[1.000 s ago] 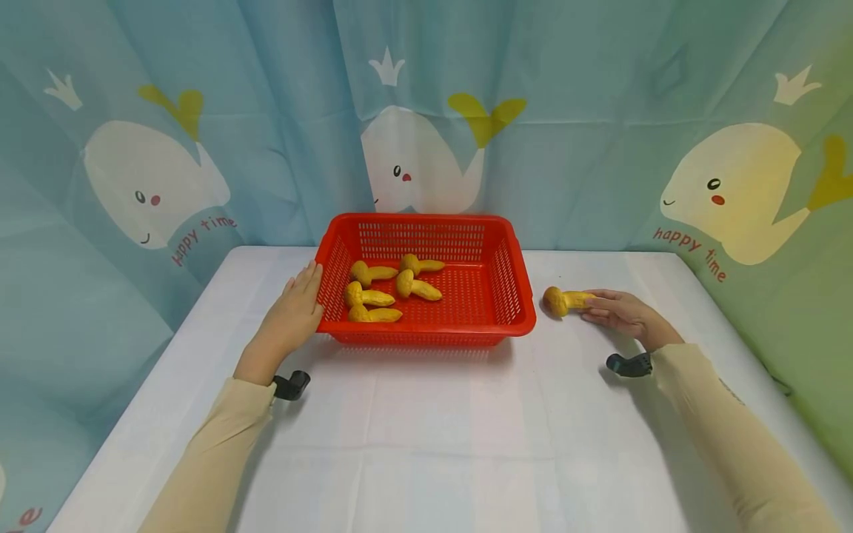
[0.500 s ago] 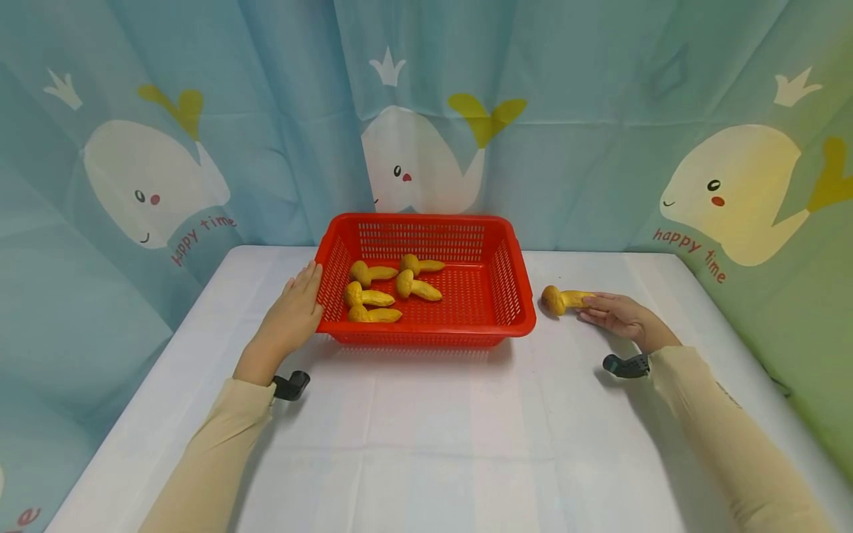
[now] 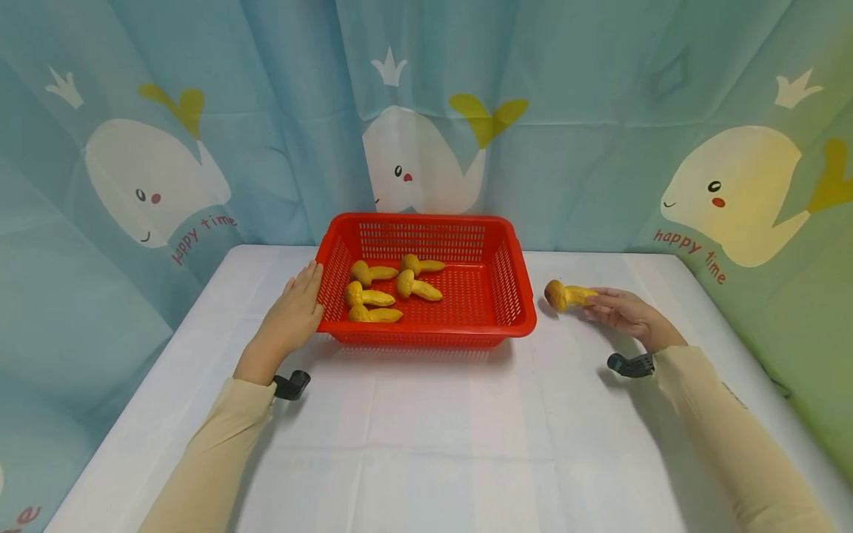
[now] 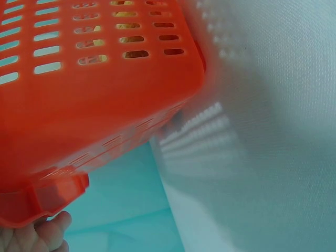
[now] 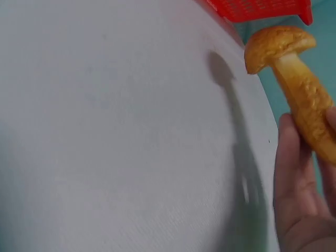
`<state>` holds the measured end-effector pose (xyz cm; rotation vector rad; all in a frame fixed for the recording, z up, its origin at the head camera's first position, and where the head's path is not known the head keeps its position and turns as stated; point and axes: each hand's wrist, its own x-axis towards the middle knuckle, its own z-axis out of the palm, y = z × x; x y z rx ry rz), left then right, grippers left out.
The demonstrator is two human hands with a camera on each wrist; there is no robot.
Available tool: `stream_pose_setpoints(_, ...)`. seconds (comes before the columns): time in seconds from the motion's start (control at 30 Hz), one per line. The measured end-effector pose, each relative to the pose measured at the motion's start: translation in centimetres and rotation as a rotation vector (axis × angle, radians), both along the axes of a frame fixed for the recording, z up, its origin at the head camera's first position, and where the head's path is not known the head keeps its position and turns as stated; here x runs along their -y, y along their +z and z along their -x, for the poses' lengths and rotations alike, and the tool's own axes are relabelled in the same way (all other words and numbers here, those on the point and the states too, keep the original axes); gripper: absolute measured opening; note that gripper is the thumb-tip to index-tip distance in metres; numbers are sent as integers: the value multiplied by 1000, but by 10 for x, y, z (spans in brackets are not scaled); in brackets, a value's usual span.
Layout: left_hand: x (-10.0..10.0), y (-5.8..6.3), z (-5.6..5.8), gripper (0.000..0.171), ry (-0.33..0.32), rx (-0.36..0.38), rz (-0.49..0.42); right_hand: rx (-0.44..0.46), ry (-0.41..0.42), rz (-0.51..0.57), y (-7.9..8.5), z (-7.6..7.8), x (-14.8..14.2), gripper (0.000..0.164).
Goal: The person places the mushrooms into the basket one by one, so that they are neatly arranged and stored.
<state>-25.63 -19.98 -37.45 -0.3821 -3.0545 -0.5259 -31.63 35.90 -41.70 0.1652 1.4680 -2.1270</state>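
My right hand [image 3: 623, 314] pinches a yellow-brown toy mushroom [image 3: 566, 295] by its stem, to the right of the red basket [image 3: 513, 326]. The mushroom's cap points left, toward the basket. In the right wrist view the mushroom [image 5: 302, 86] is held off the white table, its shadow lying apart from it. My left hand [image 3: 293, 307] rests against the basket's left rim with its fingers straight. Several similar mushrooms [image 3: 418, 287] lie inside the basket, in its left half. From the left wrist, the slotted basket wall [image 4: 100, 100] fills much of the view, with fingertips [image 4: 50, 231] at the rim.
A white cloth covers the table [image 3: 426, 429]. Behind it hangs a blue curtain [image 3: 586, 148] with printed whales, close to the basket's back edge. A black wrist device [image 3: 292, 385] sits on the left wrist and another [image 3: 629, 365] on the right.
The right hand shifts slightly left, then back right and a little up, with the mushroom moving along in its fingers. The left hand, the basket and the mushrooms inside stay put.
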Motion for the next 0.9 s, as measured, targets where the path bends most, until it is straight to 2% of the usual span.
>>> stream_pose_setpoints(0.23,0,0,0,62,4,-2,3,-189,7,-130,4,2,1,25)
stream_pose_setpoints(0.37,0,1,0,63,8,4,-3,-265,5,-207,8,3,2,26)
stream_pose_setpoints(0.47,0,-1,1,63,9,1,0,-315,6,-223,12,5,1,27)
stream_pose_setpoints(0.73,1,-3,3,63,7,-5,4,-376,-4,-253,31,8,1,24)
stream_pose_setpoints(0.9,1,-3,2,62,7,-13,2,-415,5,-224,46,12,1,25)
